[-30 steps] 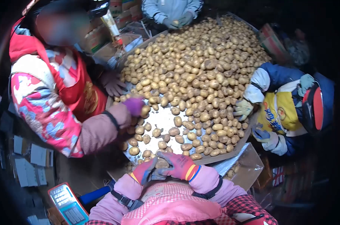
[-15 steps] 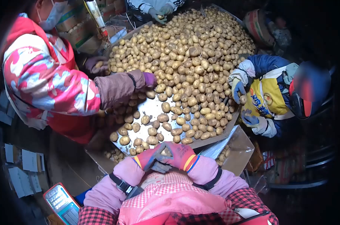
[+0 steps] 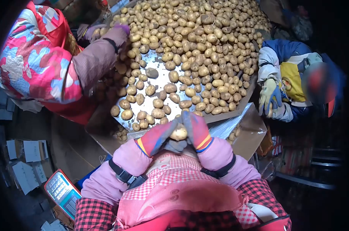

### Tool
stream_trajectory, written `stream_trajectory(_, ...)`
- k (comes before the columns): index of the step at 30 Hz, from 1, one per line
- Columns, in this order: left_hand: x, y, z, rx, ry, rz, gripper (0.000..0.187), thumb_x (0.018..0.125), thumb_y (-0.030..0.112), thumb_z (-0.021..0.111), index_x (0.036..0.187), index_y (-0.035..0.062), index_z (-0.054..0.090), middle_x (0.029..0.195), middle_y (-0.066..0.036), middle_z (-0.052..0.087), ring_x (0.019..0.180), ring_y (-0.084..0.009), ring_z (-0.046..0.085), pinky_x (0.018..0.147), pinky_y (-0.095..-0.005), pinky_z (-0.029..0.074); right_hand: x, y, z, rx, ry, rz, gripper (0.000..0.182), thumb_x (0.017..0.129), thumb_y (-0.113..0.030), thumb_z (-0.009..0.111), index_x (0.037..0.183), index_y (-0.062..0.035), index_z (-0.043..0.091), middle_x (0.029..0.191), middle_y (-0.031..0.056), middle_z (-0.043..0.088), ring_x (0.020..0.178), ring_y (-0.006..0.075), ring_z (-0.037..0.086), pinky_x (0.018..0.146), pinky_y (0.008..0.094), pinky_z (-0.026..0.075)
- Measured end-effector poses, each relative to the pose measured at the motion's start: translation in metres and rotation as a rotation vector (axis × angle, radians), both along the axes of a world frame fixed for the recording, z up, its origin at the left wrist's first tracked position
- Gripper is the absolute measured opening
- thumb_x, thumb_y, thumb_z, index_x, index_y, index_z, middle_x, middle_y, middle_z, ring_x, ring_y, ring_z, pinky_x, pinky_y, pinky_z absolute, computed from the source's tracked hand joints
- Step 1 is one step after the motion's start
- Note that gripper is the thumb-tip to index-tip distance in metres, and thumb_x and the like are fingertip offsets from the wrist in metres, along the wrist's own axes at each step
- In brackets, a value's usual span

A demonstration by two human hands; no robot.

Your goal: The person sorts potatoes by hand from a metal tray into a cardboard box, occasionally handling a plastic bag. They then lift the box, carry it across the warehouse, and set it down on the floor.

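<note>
In front of my apron, my left hand and my right hand are closed around one pale potato between them. Both wear pink gloves with grey-blue palms and fingers. The potato's upper face shows between the fingertips; its underside is hidden by the gloves. Just past my hands, loose potatoes are scattered over a shiny metal tabletop. Behind them rises a large heap of potatoes.
A co-worker in a pink patterned sleeve reaches in at left. Another, in a yellow apron, stands at right. A plastic-lined cardboard box adjoins the near right table edge. A keypad device sits lower left, near white boxes.
My hands have parted slightly at the top, exposing more of the potato. The left co-worker's purple glove has drawn back from the near potatoes. The right co-worker's hands have come together. The view has shifted.
</note>
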State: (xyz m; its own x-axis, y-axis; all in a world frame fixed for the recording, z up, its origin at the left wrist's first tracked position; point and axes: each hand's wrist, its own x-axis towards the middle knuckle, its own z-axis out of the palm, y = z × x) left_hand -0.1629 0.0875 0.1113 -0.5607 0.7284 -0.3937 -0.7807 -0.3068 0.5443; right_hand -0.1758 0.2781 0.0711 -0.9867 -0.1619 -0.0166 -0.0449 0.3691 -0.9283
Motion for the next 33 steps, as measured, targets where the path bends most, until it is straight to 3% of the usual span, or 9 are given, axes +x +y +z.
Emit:
stream_trajectory(4, 0.006, 0.004, 0.008, 0.122, 0.235, 0.045, 0.061, 0.09, 0.024, 0.061, 0.142, 0.003, 0.036, 0.132, -0.01, 0.05, 0.118, -0.0163, 0.05, 0.099, -0.0326, 0.041, -0.003, 0.042, 0.027, -0.297, -0.542, -0.111, 0.03, 0.092, -0.027, 0.056, 0.11, -0.0026, 0.06, 0.091, 0.0148, 0.067, 0.082, 0.0281, 0.066, 0.073, 0.0315, 0.05)
stream_trajectory(6, 0.001, -0.001, 0.019, -0.065, 0.377, 0.124, 0.075, 0.081, 0.014, 0.067, 0.145, 0.0027, 0.03, 0.14, -0.01, 0.041, 0.125, -0.0163, 0.043, 0.105, -0.0314, 0.034, 0.003, 0.062, 0.02, 0.908, -0.348, 0.178, 0.046, 0.088, -0.04, 0.06, 0.116, -0.0031, 0.057, 0.098, 0.0123, 0.066, 0.087, 0.0255, 0.066, 0.075, 0.0323, 0.05)
stream_trajectory(12, 0.004, 0.011, -0.002, -0.266, 0.444, 0.102, 0.081, 0.077, 0.003, 0.069, 0.146, 0.0029, 0.027, 0.137, -0.009, 0.044, 0.122, -0.0161, 0.044, 0.104, -0.0311, 0.035, 0.003, 0.043, 0.056, 0.183, -0.268, 0.164, 0.077, 0.081, -0.055, 0.063, 0.136, -0.0066, 0.042, 0.112, 0.018, 0.063, 0.099, 0.0341, 0.063, 0.086, 0.0413, 0.048)
stream_trajectory(17, 0.008, 0.017, -0.024, -0.306, 0.454, 0.108, 0.079, 0.075, 0.007, 0.074, 0.144, 0.0094, 0.035, 0.119, -0.008, 0.056, 0.087, -0.0106, 0.057, 0.071, -0.0261, 0.05, 0.011, 0.018, 0.013, 0.564, 0.019, 0.258, 0.063, 0.086, -0.045, 0.061, 0.134, -0.0072, 0.045, 0.107, 0.0171, 0.066, 0.095, 0.0359, 0.064, 0.085, 0.0418, 0.049)
stream_trajectory(19, 0.011, 0.014, -0.014, -0.489, 0.577, 0.095, 0.078, 0.073, 0.009, 0.077, 0.14, 0.0032, 0.038, 0.128, -0.011, 0.053, 0.116, -0.0186, 0.05, 0.101, -0.0343, 0.04, 0.011, 0.019, 0.003, 0.461, -0.023, 0.238, 0.05, 0.088, -0.038, 0.059, 0.128, -0.0072, 0.052, 0.103, 0.017, 0.067, 0.094, 0.0345, 0.065, 0.079, 0.0419, 0.051)
stream_trajectory(25, 0.014, 0.012, -0.009, -0.433, 0.721, 0.179, 0.078, 0.074, 0.013, 0.077, 0.141, 0.004, 0.038, 0.135, -0.012, 0.049, 0.123, -0.0192, 0.046, 0.105, -0.0341, 0.035, 0.0, 0.02, 0.002, 0.194, -0.065, 0.161, 0.029, 0.091, -0.027, 0.054, 0.103, -0.0011, 0.061, 0.085, 0.0205, 0.065, 0.081, 0.0364, 0.064, 0.069, 0.0434, 0.051)
stream_trajectory(28, 0.005, 0.008, 0.016, -0.166, 0.608, 0.166, 0.079, 0.079, 0.011, 0.073, 0.145, 0.0021, 0.031, 0.141, -0.01, 0.044, 0.126, -0.0179, 0.043, 0.107, -0.033, 0.033, 0.002, 0.05, -0.048, 0.687, -0.087, 0.422, 0.029, 0.087, -0.031, 0.054, 0.095, -0.0034, 0.062, 0.091, 0.023, 0.064, 0.084, 0.0404, 0.063, 0.074, 0.0471, 0.052)
stream_trajectory(31, 0.005, -0.008, 0.001, -0.047, 0.278, 0.259, 0.057, 0.085, 0.009, 0.068, 0.135, 0.0006, 0.042, 0.124, -0.012, 0.053, 0.108, -0.0174, 0.056, 0.094, -0.0307, 0.047, 0.003, 0.068, -0.006, 0.93, -0.392, 0.571, 0.088, 0.08, -0.051, 0.059, 0.149, -0.0112, 0.02, 0.137, 0.0233, 0.046, 0.126, 0.0376, 0.045, 0.104, 0.0411, 0.037)
stream_trajectory(33, 0.002, -0.017, -0.015, -0.105, 0.168, 0.143, 0.047, 0.088, 0.012, 0.064, 0.131, 0.0007, 0.047, 0.118, -0.011, 0.056, 0.104, -0.0185, 0.058, 0.088, -0.0321, 0.05, -0.002, 0.058, 0.018, 0.518, -0.078, 0.49, 0.091, 0.078, -0.042, 0.068, 0.148, -0.0099, 0.02, 0.142, 0.0221, 0.039, 0.13, 0.0361, 0.041, 0.108, 0.0386, 0.033)
